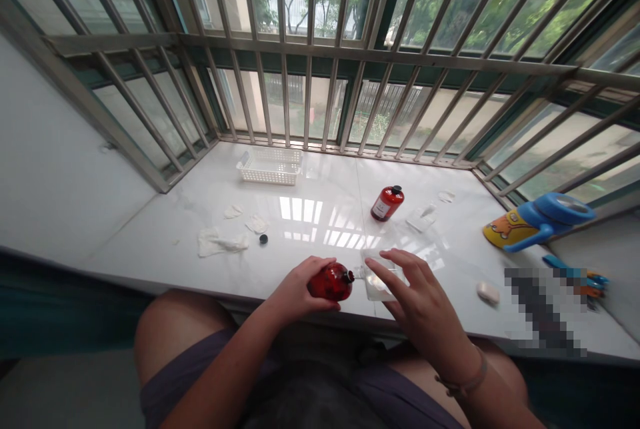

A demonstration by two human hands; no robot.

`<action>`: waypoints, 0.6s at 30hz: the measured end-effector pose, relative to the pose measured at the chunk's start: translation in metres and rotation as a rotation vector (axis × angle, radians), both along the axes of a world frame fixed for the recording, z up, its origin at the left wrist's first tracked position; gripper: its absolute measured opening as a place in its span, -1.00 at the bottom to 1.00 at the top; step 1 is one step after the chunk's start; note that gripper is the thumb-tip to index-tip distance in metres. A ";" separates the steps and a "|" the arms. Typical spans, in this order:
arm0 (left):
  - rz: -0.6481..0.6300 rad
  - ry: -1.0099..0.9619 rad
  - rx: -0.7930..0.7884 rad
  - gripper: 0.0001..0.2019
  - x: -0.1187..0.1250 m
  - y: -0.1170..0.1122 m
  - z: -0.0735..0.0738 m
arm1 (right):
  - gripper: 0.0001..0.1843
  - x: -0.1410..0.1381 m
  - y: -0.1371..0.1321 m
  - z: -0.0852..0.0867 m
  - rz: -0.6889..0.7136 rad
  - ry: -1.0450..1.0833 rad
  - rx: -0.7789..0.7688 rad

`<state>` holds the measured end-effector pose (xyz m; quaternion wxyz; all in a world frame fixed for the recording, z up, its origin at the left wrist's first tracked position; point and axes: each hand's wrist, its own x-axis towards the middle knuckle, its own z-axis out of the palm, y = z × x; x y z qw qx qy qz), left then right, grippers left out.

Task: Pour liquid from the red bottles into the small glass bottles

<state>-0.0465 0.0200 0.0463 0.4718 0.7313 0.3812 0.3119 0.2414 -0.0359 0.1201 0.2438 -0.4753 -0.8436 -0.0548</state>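
Note:
My left hand is wrapped round a red see-through bottle, tilted so that its dark, uncapped neck points right. Facing it, almost mouth to mouth, is the short neck of a clear square bottle. My right hand holds this clear bottle, thumb below and fingers spread along its upper side. Whether the two necks touch I cannot tell. A small black cap lies on the white sill beyond my left hand. Farther back stands a second red bottle with a white label and black top.
Crumpled tissues lie at left, a clear packet at right. A white basket sits by the barred window. Rightward are a blue-and-yellow flask, a pale soap-like block and a blurred-out dark object.

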 end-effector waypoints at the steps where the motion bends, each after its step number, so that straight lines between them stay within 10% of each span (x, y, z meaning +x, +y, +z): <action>1: 0.000 0.002 -0.001 -0.07 0.000 0.000 0.000 | -0.19 0.000 0.000 0.000 0.000 0.001 0.001; 18: 0.004 0.005 0.002 -0.07 0.001 0.001 0.001 | -0.19 -0.001 0.001 0.003 0.004 -0.008 0.020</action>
